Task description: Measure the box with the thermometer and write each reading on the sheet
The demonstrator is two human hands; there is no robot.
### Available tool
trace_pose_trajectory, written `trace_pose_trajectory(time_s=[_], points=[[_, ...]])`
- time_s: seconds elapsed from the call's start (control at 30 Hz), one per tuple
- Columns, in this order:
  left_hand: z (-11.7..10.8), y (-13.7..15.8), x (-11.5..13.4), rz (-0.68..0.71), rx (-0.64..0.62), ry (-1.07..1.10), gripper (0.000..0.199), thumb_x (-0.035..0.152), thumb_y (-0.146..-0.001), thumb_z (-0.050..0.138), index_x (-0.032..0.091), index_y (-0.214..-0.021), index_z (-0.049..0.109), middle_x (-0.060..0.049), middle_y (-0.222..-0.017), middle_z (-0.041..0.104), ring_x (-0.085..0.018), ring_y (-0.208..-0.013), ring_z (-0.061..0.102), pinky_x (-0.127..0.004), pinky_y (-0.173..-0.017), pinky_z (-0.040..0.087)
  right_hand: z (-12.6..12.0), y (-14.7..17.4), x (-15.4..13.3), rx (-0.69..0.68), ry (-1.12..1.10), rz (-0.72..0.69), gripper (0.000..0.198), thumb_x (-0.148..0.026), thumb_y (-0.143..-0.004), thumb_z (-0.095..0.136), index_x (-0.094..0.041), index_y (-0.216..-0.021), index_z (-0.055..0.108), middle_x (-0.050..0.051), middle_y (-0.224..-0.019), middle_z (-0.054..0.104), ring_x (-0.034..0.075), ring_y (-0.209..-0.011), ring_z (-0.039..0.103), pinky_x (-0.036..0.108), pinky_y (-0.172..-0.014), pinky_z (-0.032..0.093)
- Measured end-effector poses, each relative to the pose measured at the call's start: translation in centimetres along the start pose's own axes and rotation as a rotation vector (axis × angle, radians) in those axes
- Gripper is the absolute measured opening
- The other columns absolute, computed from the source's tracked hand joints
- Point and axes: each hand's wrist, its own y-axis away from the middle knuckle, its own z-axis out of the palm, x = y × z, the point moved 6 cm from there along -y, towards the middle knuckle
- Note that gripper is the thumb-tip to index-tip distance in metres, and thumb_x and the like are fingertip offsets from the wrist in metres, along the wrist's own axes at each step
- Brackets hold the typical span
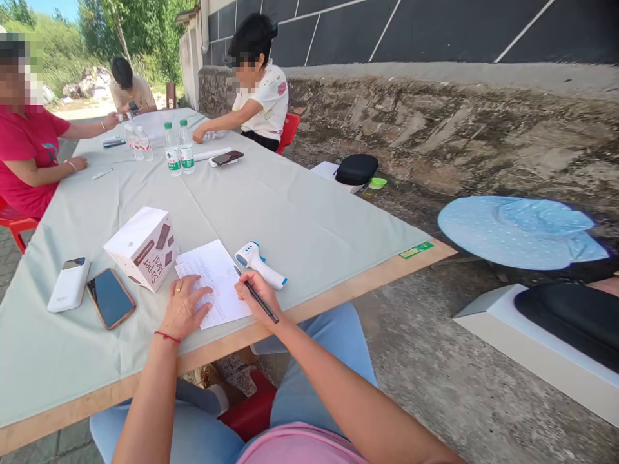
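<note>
My right hand (256, 293) grips a black pen (256, 296) with its tip on a printed paper sheet (213, 277) near the table's front edge. My left hand (184, 306) lies flat on the same sheet, fingers spread, pinning it down; a red string circles that wrist. A white and blue infrared thermometer (258, 261) lies just beyond my right hand. A white "Super Meal" carton (142, 248) stands to the left of the sheet.
A smartphone (110, 298) and a white power bank (70, 283) lie left of the carton. Water bottles (178, 148) and another phone (227, 157) sit farther up the grey-covered table (290, 212). Three people sit at the far end. A blue hat (517, 229) rests at right.
</note>
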Motion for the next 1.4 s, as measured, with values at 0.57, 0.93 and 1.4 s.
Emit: trace_pose_trajectory(time_s=[0.57,0.93,1.4], points=[[0.7,0.1,0.4,0.056,-0.033,0.03,0.024,0.027,-0.091,0.052,0.03,-0.107,0.07,-0.007,-0.126,0.053,-0.023,-0.114,0.049,-0.044,-0.1,0.037,2.0,-0.6,-0.5,-0.027,-0.021,0.114,0.021,-0.04,-0.072,0.052,-0.02,-0.067,0.053,-0.003,-0.052,0.05,0.013,-0.05,0.046,0.025,-0.052,0.039],[0.9,0.4,0.2,0.016,-0.051,0.081,0.023,0.029,-0.089,0.056,0.03,-0.107,0.07,-0.007,-0.129,0.054,-0.024,-0.118,0.049,-0.047,-0.103,0.036,2.2,-0.2,-1.0,-0.017,0.166,0.023,0.017,-0.038,-0.068,0.049,-0.022,-0.062,0.049,-0.001,-0.059,0.052,0.017,-0.059,0.047,0.028,-0.058,0.038],[1.0,0.3,0.2,0.007,-0.057,0.095,0.023,0.028,-0.087,0.06,0.031,-0.107,0.07,-0.006,-0.129,0.053,-0.025,-0.118,0.049,-0.048,-0.104,0.035,2.5,-0.1,-0.3,-0.088,0.243,-0.008,0.018,-0.038,-0.071,0.049,-0.021,-0.065,0.048,-0.001,-0.059,0.051,0.016,-0.059,0.047,0.027,-0.058,0.034]])
